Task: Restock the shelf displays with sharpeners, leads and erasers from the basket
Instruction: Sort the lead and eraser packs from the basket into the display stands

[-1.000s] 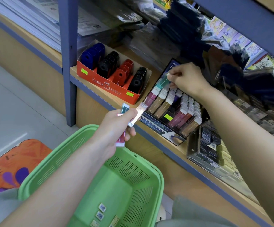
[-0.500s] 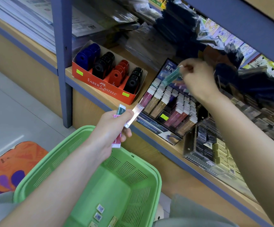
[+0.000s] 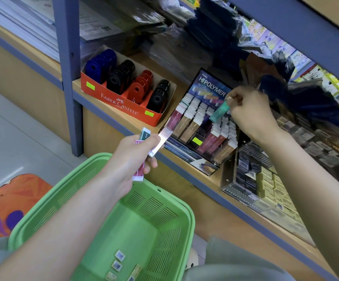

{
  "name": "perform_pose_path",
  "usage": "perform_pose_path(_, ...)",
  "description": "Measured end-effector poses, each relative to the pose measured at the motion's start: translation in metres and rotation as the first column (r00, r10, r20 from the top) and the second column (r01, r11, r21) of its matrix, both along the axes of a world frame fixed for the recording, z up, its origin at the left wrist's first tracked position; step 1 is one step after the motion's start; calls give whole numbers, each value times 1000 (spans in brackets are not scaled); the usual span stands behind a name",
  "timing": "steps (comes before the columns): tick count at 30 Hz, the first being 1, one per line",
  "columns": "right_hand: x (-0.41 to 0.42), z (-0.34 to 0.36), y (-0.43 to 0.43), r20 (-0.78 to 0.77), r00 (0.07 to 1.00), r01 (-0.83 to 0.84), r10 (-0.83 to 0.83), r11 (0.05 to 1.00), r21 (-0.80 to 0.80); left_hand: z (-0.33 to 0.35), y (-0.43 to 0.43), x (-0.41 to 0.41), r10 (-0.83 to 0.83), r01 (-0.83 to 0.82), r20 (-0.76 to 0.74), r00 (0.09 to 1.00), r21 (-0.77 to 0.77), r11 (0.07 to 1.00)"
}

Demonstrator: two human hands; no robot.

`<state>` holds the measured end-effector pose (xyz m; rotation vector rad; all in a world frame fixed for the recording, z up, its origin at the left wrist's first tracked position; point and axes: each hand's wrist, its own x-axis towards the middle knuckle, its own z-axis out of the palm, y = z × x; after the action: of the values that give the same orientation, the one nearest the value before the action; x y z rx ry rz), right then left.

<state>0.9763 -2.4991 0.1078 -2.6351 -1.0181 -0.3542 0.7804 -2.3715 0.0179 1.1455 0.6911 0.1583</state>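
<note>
Erasers in both hands. Right hand (image 3: 249, 116): fingers clenched in a pinch on the top end of a teal eraser (image 3: 219, 111), held tilted just above the rear rows of the Hi-Polymer eraser display (image 3: 211, 88) on the shelf (image 3: 185, 86). Left hand (image 3: 132, 157): fingers wrapped round three erasers, the pink-sleeved eraser (image 3: 139, 173) pointing down, the green-sleeved eraser (image 3: 144, 134) and a pale translucent-sleeved eraser (image 3: 162, 139) pointing up toward the shelf edge. Green basket (image 3: 191, 220) below the left forearm, a few small labelled packs (image 3: 119, 256) on its floor. Faber-Castell box (image 3: 122, 103) of blue, black and red sharpeners left of the display, apart from both hands.
</note>
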Motion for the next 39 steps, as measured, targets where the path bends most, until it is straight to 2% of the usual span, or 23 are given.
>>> perform_pose_path(3,-7,-7,-2,-90,995,-44,43,999,-13,0,-1,1,-4,4,0,1000,1,1000)
perform_pose_path(11,-7,-19,-1,-26,995,-97,96,994,-49,-1,-2,1,-3,3,-4,1000,1,1000)
perform_pose_path(18,-11,-30,-2,-50,993,-110,105,987,-114,1,-3,2,-13,13,10,1000,-5,1000)
perform_pose_path(22,-14,-31,-2,16,995,-92,98,972,-217,2,-4,-1,-2,2,32,999,10,1000)
perform_pose_path(24,-21,-29,-3,60,993,-95,105,984,-154,2,-5,0,5,-5,48,999,14,1000)
perform_pose_path(26,-40,-25,-1,-15,989,-144,144,990,5,3,-6,1,-3,2,66,998,21,1000)
perform_pose_path(28,-64,-20,4,-262,943,-188,206,978,91,3,-6,1,-14,11,82,997,35,999)
perform_pose_path(30,-83,-19,9,-513,823,-235,244,968,83,2,-6,1,-21,16,92,995,54,998)
perform_pose_path(32,-91,-22,9,-632,728,-269,264,959,90,3,-7,0,-34,25,106,994,85,996)
perform_pose_path(35,-86,-20,3,-622,731,-227,280,960,166,4,-9,1,-37,25,114,993,106,994)
perform_pose_path(39,-55,-6,-7,-442,880,1,175,929,369,5,-6,3,2,-3,77,997,15,1000)
